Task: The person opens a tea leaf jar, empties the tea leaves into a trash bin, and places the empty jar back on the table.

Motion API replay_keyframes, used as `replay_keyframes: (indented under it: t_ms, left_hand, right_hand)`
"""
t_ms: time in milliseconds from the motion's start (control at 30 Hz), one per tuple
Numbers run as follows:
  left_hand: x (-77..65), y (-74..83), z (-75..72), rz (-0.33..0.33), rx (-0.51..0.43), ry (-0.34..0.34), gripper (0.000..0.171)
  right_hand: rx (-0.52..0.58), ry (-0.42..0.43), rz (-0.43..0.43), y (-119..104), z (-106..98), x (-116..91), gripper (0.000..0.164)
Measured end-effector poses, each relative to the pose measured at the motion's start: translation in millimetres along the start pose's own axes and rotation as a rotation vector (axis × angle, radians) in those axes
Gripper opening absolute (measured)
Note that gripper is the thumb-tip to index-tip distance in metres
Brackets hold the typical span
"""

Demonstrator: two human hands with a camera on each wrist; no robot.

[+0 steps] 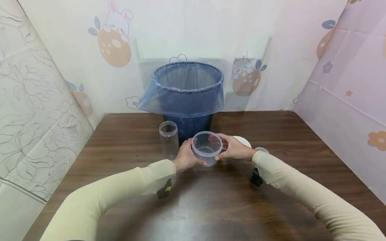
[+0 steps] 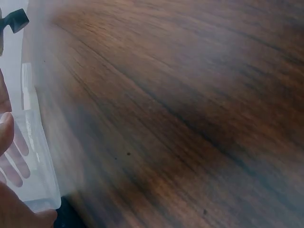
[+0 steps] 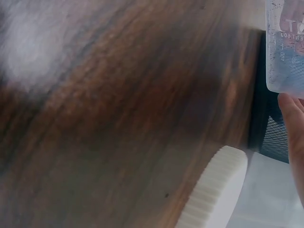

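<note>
A clear round plastic tub [image 1: 207, 154] is held between both hands above the table, its wide mouth facing up. My left hand [image 1: 187, 155] grips its left side, and my right hand [image 1: 236, 148] grips the right side with thumb in front. In the left wrist view the see-through wall of the tub [image 2: 40, 175] shows fingers behind it. Raised lettering marks the tub [image 3: 285, 61] in the right wrist view. A tall clear plastic jar [image 1: 169, 142] without a lid stands just left of my left hand. Behind my right hand lies a white lid [image 1: 243, 141], ribbed along its edge.
A blue mesh bin [image 1: 190, 122] lined with a translucent blue bag [image 1: 184, 100] stands behind the hands at the table's back edge. A clear lid-like piece [image 1: 261, 149] lies by the right wrist, partly hidden. The dark wood table [image 1: 187, 207] meets printed cloth walls.
</note>
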State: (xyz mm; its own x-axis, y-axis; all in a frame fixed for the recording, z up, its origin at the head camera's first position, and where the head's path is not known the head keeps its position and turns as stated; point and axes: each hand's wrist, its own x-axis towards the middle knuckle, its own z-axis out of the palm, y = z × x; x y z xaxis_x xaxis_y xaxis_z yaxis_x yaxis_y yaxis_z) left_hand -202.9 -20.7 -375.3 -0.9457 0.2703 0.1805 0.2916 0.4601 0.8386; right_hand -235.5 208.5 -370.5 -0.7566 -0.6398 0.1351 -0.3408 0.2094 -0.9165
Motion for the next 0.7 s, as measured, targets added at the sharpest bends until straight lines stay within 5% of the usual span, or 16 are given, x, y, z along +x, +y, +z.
replay_keyframes:
  t_ms: [433,700]
  left_hand:
    - [-3.5,-11.4,14.0,-0.017,0.012,-0.030,0.097]
    - [-8.3,-9.1,15.6,0.027,-0.128,-0.065,0.087]
  right_hand:
    - [0.056,0.014,-0.002,18,8,-9,0.085]
    - [0.049,0.019,0.009,21,4,-10,0.086]
